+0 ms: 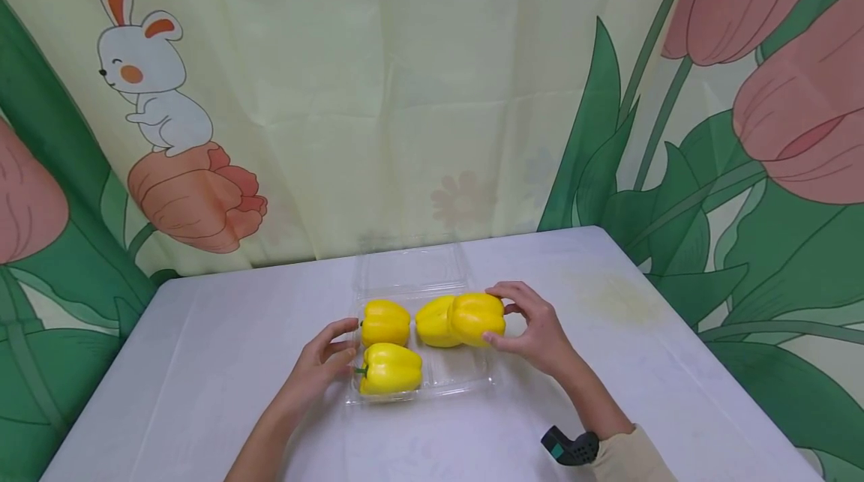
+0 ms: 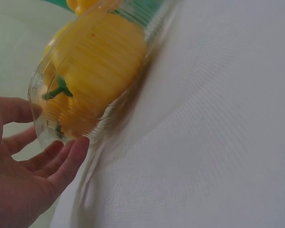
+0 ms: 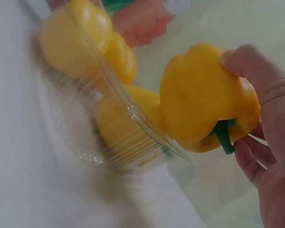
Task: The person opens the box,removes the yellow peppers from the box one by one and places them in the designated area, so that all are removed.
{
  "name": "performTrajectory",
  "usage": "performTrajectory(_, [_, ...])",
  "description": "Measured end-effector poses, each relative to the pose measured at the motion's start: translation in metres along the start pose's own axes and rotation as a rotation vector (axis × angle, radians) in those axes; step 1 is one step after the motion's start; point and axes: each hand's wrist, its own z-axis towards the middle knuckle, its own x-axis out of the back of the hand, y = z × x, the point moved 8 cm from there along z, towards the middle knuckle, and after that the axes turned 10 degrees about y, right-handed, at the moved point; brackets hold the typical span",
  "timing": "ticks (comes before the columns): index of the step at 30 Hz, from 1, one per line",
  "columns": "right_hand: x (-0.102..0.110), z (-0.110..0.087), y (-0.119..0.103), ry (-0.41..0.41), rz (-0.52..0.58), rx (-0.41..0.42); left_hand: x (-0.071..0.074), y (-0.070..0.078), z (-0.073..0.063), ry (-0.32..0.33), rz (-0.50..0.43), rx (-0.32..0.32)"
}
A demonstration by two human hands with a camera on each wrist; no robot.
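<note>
My right hand (image 1: 536, 326) grips a yellow bell pepper (image 1: 477, 318) between thumb and fingers, above the right side of a clear plastic container (image 1: 459, 375). In the right wrist view, this pepper (image 3: 202, 97) shows its green stem toward the fingers, outside the container's rim. Another bell pepper (image 1: 432, 321) sits in the back right, partly hidden by the held one. Two more lie on the left, one at the back (image 1: 385, 323) and one in front (image 1: 391, 369). My left hand (image 1: 324, 362) touches the container's left wall with relaxed fingers (image 2: 78, 149).
The container's transparent lid (image 1: 413, 269) lies folded back toward the curtain (image 1: 324, 92). A white cloth (image 1: 243, 362) covers the table. A black wrist device (image 1: 570, 447) sits by the right sleeve (image 1: 634, 456).
</note>
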Motion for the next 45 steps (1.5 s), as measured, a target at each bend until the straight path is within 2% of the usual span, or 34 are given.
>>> performTrajectory(23, [0.009, 0.0, 0.017, 0.049, -0.017, -0.067, 0.001, -0.003, 0.001, 0.012, 0.002, 0.017])
performTrajectory(45, [0.016, 0.003, 0.025, 0.056, -0.043, -0.108, 0.001, 0.0, -0.001, 0.003, -0.006, 0.005])
